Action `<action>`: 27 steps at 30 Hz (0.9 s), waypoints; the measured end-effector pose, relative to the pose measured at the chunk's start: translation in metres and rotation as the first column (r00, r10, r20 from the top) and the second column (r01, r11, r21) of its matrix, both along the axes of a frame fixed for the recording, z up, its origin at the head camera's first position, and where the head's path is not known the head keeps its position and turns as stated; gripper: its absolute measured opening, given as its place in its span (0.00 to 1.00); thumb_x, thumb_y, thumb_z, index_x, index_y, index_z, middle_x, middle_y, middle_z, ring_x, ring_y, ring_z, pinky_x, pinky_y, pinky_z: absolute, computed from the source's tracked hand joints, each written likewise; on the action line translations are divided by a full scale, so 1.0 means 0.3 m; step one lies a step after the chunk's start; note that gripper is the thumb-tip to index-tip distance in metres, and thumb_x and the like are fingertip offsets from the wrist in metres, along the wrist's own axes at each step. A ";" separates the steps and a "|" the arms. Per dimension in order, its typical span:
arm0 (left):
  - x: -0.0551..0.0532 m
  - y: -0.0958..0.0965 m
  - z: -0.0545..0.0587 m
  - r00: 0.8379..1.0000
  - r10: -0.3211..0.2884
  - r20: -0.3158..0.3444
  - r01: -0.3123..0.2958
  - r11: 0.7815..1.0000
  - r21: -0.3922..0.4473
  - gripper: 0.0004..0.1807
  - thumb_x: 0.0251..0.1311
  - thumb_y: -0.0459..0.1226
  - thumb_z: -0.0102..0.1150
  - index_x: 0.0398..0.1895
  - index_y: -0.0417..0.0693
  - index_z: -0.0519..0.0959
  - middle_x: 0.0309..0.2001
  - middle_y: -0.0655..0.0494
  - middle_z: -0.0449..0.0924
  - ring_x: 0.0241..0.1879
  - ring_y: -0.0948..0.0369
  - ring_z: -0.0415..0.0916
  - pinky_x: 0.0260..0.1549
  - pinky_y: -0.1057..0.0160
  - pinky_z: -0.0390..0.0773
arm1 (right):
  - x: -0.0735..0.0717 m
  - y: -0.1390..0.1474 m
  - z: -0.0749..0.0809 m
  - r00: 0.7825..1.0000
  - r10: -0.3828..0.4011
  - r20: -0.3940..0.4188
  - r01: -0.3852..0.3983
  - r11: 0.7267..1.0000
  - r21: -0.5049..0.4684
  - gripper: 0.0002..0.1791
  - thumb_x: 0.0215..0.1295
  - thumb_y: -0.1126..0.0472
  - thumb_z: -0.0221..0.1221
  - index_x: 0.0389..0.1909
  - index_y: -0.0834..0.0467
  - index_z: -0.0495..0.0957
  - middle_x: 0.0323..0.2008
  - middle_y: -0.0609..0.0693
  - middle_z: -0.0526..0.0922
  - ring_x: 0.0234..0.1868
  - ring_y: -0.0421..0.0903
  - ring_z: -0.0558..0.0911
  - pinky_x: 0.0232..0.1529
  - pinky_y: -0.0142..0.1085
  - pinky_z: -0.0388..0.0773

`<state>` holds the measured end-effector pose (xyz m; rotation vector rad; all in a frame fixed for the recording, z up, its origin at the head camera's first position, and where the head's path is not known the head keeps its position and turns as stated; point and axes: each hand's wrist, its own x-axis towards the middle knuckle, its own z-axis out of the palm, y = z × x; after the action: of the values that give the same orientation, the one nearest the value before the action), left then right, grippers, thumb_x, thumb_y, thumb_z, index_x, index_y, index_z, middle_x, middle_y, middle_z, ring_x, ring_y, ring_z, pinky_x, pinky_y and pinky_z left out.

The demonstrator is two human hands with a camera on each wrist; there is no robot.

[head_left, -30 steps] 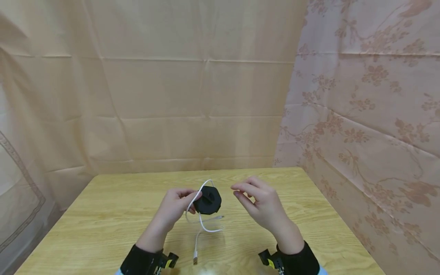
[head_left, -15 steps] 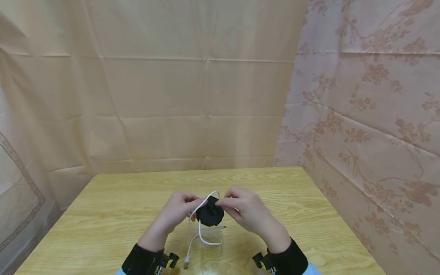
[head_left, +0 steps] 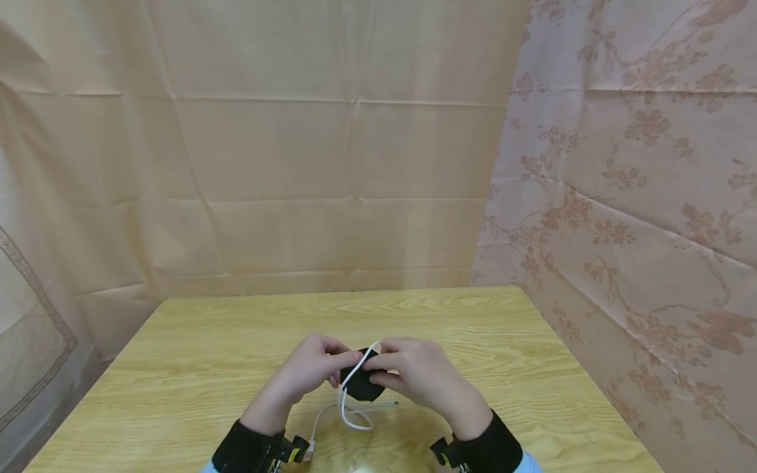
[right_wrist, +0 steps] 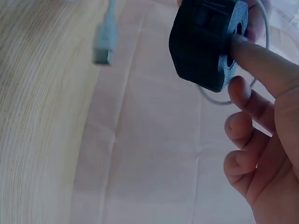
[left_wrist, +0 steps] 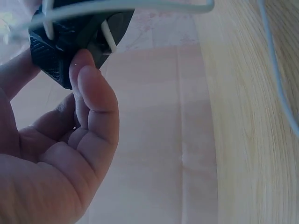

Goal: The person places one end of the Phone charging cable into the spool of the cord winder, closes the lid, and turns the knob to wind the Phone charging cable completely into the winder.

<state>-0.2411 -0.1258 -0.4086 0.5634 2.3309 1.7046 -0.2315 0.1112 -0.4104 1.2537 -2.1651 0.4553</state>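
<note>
A black, many-sided cable winder [head_left: 365, 391] is held up over the table in the head view, with a white USB cable [head_left: 355, 426] looped over and below it. My left hand [head_left: 310, 371] grips its left side, thumb in front; the left wrist view has fingertips [left_wrist: 96, 86] against its underside [left_wrist: 51, 67]. From the right, my right hand [head_left: 416, 376] pinches at its face. In the right wrist view, one fingertip presses at the round opening of the winder [right_wrist: 198, 46], while the other fingers curl beneath. The cable's USB plug [right_wrist: 105, 44] dangles free.
A light wooden table [head_left: 473, 328] lies under both hands. Beige cloth [head_left: 266, 164] hangs behind its far edge, and flower-patterned cloth [head_left: 639, 217] hangs along the right. Each wrist wears a black band with a small camera mount [head_left: 292, 449].
My right hand has come in from the right and taken hold at the winder's face. Both hands and the winder sit slightly lower, and the hanging plug has swung left.
</note>
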 end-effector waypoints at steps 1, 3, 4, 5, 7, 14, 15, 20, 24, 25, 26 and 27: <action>0.002 0.001 0.003 1.000 -0.003 0.002 0.003 1.000 0.010 0.15 0.66 0.41 0.65 0.38 0.33 0.87 0.28 0.52 0.83 0.21 0.62 0.76 0.24 0.61 0.81 | 0.000 0.001 0.001 1.000 -0.014 0.004 0.014 1.000 -0.004 0.10 0.55 0.52 0.76 0.40 0.43 0.90 0.30 0.36 0.80 0.25 0.29 0.72 0.24 0.21 0.66; 0.005 0.003 0.008 1.000 -0.008 -0.001 0.008 0.999 0.033 0.16 0.67 0.40 0.64 0.40 0.31 0.86 0.29 0.51 0.84 0.22 0.62 0.77 0.24 0.62 0.81 | 0.000 0.001 0.002 0.999 -0.032 0.009 0.032 0.999 -0.018 0.09 0.56 0.51 0.76 0.38 0.44 0.90 0.28 0.36 0.79 0.23 0.28 0.71 0.23 0.20 0.64; 0.007 0.004 0.010 1.000 -0.008 -0.002 0.008 0.999 0.045 0.16 0.67 0.39 0.64 0.41 0.30 0.85 0.29 0.51 0.84 0.23 0.61 0.78 0.25 0.63 0.81 | 0.000 0.001 0.003 0.999 -0.036 0.008 0.037 0.999 -0.030 0.09 0.56 0.51 0.76 0.37 0.45 0.90 0.27 0.36 0.79 0.22 0.28 0.70 0.22 0.19 0.63; 0.009 0.004 0.013 1.000 -0.006 -0.004 0.006 0.998 0.056 0.16 0.68 0.39 0.64 0.42 0.30 0.85 0.30 0.50 0.85 0.24 0.61 0.78 0.25 0.63 0.81 | 0.001 0.000 0.004 0.999 -0.040 0.006 0.041 0.998 -0.044 0.09 0.56 0.51 0.76 0.37 0.46 0.90 0.26 0.36 0.79 0.21 0.27 0.69 0.21 0.19 0.63; 0.011 0.004 0.019 1.000 0.000 -0.015 0.001 0.998 0.070 0.16 0.68 0.39 0.63 0.43 0.29 0.85 0.32 0.49 0.85 0.25 0.60 0.79 0.26 0.63 0.81 | 0.000 -0.002 0.004 0.999 -0.044 -0.005 0.044 0.996 -0.078 0.09 0.55 0.52 0.76 0.36 0.48 0.90 0.25 0.37 0.78 0.20 0.27 0.68 0.20 0.19 0.61; 0.011 0.009 0.026 0.998 0.015 -0.056 -0.009 0.995 0.098 0.16 0.66 0.38 0.66 0.47 0.31 0.85 0.37 0.46 0.87 0.29 0.58 0.80 0.31 0.62 0.82 | -0.002 -0.014 -0.001 0.993 -0.080 -0.088 0.061 0.978 -0.199 0.08 0.52 0.55 0.78 0.29 0.51 0.89 0.22 0.39 0.80 0.18 0.29 0.71 0.19 0.19 0.64; 0.011 0.010 0.026 0.998 0.018 -0.062 -0.012 0.995 0.103 0.16 0.66 0.38 0.67 0.47 0.32 0.85 0.37 0.46 0.87 0.30 0.57 0.81 0.31 0.63 0.82 | -0.002 -0.016 -0.002 0.992 -0.086 -0.094 0.065 0.975 -0.212 0.08 0.52 0.55 0.78 0.29 0.51 0.88 0.22 0.39 0.80 0.18 0.30 0.72 0.19 0.20 0.64; 0.016 0.017 0.030 0.990 0.057 -0.126 -0.043 0.993 0.113 0.16 0.64 0.38 0.69 0.48 0.34 0.86 0.40 0.45 0.87 0.31 0.55 0.82 0.32 0.62 0.82 | -0.001 -0.027 -0.010 0.988 -0.122 -0.096 0.095 0.963 -0.252 0.09 0.55 0.55 0.76 0.27 0.53 0.86 0.23 0.40 0.82 0.19 0.31 0.75 0.20 0.21 0.69; 0.022 0.024 0.032 0.975 0.104 -0.196 -0.084 0.991 0.107 0.15 0.62 0.38 0.72 0.47 0.37 0.87 0.39 0.48 0.87 0.30 0.56 0.83 0.33 0.63 0.81 | 0.003 -0.036 -0.014 0.984 -0.152 -0.097 0.122 0.957 -0.262 0.09 0.58 0.57 0.74 0.26 0.53 0.83 0.23 0.41 0.80 0.18 0.32 0.73 0.19 0.21 0.66; 0.023 0.026 0.033 0.969 0.117 -0.215 -0.096 0.990 0.107 0.15 0.61 0.38 0.72 0.47 0.38 0.88 0.38 0.49 0.87 0.30 0.56 0.83 0.33 0.63 0.80 | 0.004 -0.039 -0.015 0.982 -0.162 -0.095 0.132 0.955 -0.265 0.09 0.58 0.57 0.74 0.26 0.53 0.82 0.22 0.41 0.79 0.18 0.32 0.72 0.18 0.21 0.65; 0.025 0.028 0.033 0.964 0.129 -0.235 -0.106 0.988 0.110 0.14 0.61 0.38 0.72 0.46 0.38 0.88 0.37 0.50 0.87 0.30 0.57 0.83 0.33 0.63 0.80 | 0.005 -0.042 -0.016 0.980 -0.173 -0.093 0.143 0.953 -0.267 0.10 0.59 0.58 0.73 0.25 0.53 0.81 0.22 0.40 0.78 0.18 0.31 0.71 0.18 0.21 0.64; 0.026 0.030 0.033 0.957 0.141 -0.255 -0.117 0.987 0.108 0.14 0.60 0.38 0.73 0.45 0.39 0.88 0.35 0.50 0.87 0.29 0.57 0.83 0.32 0.64 0.80 | 0.007 -0.045 -0.016 0.979 -0.185 -0.091 0.154 0.950 -0.270 0.10 0.59 0.58 0.72 0.25 0.52 0.81 0.21 0.40 0.77 0.18 0.31 0.70 0.18 0.22 0.64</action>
<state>-0.2334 -0.1168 -0.3988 0.7061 2.5286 1.9086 -0.2295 0.0978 -0.4151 0.9178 -2.0177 0.5619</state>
